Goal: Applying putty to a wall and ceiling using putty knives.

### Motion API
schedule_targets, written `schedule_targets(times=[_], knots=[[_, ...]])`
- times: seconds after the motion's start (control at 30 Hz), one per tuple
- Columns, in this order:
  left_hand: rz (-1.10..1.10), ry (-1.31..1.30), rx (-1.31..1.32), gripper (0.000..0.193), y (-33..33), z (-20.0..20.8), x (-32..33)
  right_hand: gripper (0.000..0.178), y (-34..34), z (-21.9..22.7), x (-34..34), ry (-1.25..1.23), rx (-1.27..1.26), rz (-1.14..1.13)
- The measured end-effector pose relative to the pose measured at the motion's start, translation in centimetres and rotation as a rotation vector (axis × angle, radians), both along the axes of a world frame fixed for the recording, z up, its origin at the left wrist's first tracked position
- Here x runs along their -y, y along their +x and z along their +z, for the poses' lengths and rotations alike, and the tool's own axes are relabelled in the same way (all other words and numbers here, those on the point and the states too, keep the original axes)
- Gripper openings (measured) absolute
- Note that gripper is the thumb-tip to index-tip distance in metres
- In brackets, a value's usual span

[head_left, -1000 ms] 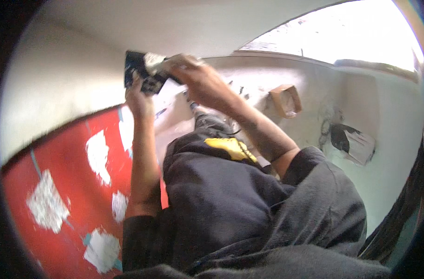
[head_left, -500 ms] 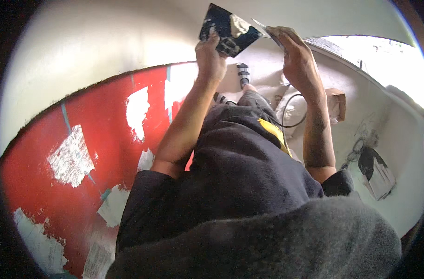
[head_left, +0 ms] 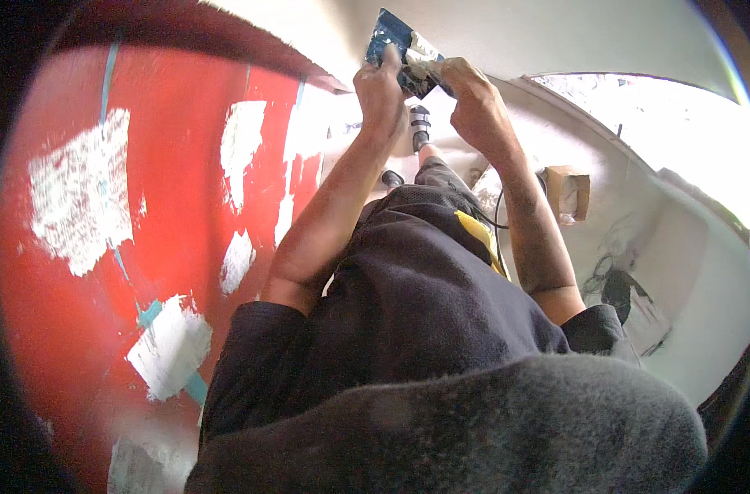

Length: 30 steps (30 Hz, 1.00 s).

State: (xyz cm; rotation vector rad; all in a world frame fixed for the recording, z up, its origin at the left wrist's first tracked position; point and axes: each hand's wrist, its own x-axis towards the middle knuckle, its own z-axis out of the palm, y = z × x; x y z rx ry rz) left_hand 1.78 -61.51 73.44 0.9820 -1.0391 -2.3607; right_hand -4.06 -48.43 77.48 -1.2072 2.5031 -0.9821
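Observation:
My left hand [head_left: 381,99] grips a dark, bluish flat plate [head_left: 389,31] by its near edge, thumb on top. White putty [head_left: 422,49] lies in a lump near the plate's right side, with smears around it. My right hand [head_left: 480,111] is closed on a thin putty knife [head_left: 437,76] at the plate's right edge, close to the putty. Its fingers hide most of the knife. Both forearms reach forward, and the hands are near each other.
On the left rises a red wall [head_left: 177,165] with white filler patches [head_left: 83,193]. An open cardboard box [head_left: 568,193] is on the floor at right, and a dark cable [head_left: 500,206] runs near my legs. Bright light fills an opening [head_left: 638,115] at upper right.
My right hand has moved left and down, bringing the putty knife to the plate. The plate has shifted slightly right. My view has turned, showing more of the red wall.

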Motion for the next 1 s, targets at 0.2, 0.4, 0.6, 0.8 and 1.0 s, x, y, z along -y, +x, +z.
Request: schedule_targets(times=[0.2,0.4,0.6,0.8,1.0], knots=[[0.044,0.028,0.154,0.03,3.7,-1.8,1.5,0.048,3.7,0.0,1.6,0.179,0.058,0.123],[0.144,0.141,0.117,0.019,5.1,-2.4,3.2,0.042,1.9,-0.9,2.8,0.143,0.116,0.376],[0.15,0.24,0.044,0.021,8.2,-0.8,5.9,0.036,-1.1,4.2,4.4,0.462,0.629,0.568],[-0.084,0.555,-0.144,0.037,13.2,1.3,4.5,0.064,-4.9,7.8,3.0,-0.725,1.088,0.659],[-0.073,0.394,-0.362,0.035,13.5,3.2,3.9,0.032,-8.0,22.5,8.6,-1.093,0.887,0.384]])
